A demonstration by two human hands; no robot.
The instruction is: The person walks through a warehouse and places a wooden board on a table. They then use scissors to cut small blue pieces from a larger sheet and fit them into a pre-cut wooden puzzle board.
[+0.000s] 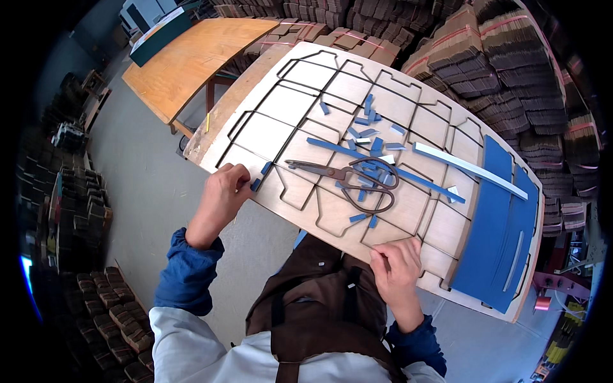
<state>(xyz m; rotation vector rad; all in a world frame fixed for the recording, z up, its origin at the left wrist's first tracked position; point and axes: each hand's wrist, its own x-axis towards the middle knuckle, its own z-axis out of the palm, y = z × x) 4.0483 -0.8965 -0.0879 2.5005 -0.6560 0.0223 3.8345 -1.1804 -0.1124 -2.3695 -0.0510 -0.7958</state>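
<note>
Before me lies a pale plywood cutting-die board (258, 131) with dark steel rules set into it in box-blank outlines. At its near left edge my left hand (225, 190) is closed in a pinch, its fingertips at a small blue foam piece (255, 184) beside a rule. Another blue foam piece (265, 168) sits just beyond. My right hand (397, 265) rests at the board's near edge with fingers curled together; whatever they may hold is hidden. Large dark-handled scissors (338, 173) lie mid-board, across loose blue foam bits (369, 133) and a long blue strip (415, 175).
Blue foam sheets (488, 236) cover the board's right end, with a white-faced strip (469, 168) partly over them. Beyond the left end stands a wooden table (185, 67) bearing a dark green box (163, 37). Bundled cardboard stacks (466, 60) rise behind and to the right.
</note>
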